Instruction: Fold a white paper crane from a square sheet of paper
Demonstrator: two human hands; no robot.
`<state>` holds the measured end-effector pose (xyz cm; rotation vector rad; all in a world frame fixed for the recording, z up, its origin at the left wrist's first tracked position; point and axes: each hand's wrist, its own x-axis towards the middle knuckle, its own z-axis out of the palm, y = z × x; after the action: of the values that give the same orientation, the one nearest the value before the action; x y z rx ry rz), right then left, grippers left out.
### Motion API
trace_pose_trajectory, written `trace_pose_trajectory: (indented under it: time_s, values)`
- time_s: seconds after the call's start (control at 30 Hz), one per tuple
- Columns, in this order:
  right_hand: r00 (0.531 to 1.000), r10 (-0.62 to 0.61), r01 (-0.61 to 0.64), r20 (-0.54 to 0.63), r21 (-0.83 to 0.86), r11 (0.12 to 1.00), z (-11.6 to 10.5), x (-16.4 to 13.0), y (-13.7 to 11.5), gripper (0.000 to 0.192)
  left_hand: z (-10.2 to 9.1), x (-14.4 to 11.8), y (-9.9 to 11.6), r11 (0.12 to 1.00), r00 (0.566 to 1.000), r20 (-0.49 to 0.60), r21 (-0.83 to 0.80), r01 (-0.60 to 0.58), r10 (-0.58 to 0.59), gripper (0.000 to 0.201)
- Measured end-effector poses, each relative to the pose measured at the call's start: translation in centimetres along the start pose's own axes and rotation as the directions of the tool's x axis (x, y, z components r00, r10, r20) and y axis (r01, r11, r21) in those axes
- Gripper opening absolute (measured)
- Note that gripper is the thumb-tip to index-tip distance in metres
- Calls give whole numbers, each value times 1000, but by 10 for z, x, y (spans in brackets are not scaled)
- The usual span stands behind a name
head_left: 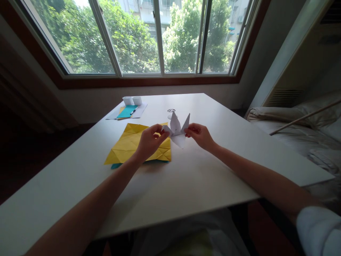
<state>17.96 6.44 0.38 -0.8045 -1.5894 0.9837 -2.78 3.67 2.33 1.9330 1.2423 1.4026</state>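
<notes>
While both forearms reach forward, left hand [149, 142] and right hand [199, 136] pinch the white folded paper [177, 132] above the table [213, 170].

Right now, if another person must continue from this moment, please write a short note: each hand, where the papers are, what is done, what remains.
Left hand: fingers pinch the left flap of the white folded paper figure.
Right hand: pinches its right flap; figure held above the white table.
Creased yellow sheet lies flat under the left hand, a teal sheet beneath it.
Far corner: teal paper with a pen, two small white cups.
Done: figure has two points standing up.
Left: both flaps seem ready to be pulled apart.
</notes>
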Motion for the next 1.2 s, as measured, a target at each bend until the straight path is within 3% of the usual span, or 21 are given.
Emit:
trace_pose_trajectory:
  time_s: [0.33, 0.47, 0.6, 0.73, 0.9, 1.03, 1.13, 1.2]
  values:
    - [982, 159, -126, -98, 276, 953, -3, 7, 8, 24, -5, 3, -14, 1000, 998, 67, -12, 1, 0, 17]
    - [970, 216, -163, -110, 361, 918, -3, 7, 8, 24, -5, 1, -11, 978, 992, 115, 196, -64, 41, 18]
    - [959, 243, -154, -145, 451, 879, -1, 9, 6, 22, -4, -2, -6, 884, 967, 156, 396, -248, 201, 17]
    - [936, 338, -233, -94, 552, 800, 2, 8, 4, 19, -4, -4, -5, 763, 898, 173, 477, -436, 404, 15]
    - [904, 423, -299, -58, 621, 725, 6, 6, 6, 24, -5, -6, -5, 664, 847, 172, 551, -506, 503, 13]
    - [898, 438, -285, -33, 715, 639, 8, 4, 3, 18, -3, -7, -3, 716, 897, 109, 564, -411, 429, 14]
    - [900, 437, -282, -11, 749, 599, 9, 5, -1, 14, 0, -7, -2, 795, 959, 74, 545, -267, 272, 15]
    - [907, 421, -278, 4, 756, 593, 8, 6, -1, 15, 2, -7, -3, 824, 980, 94, 529, -201, 178, 14]
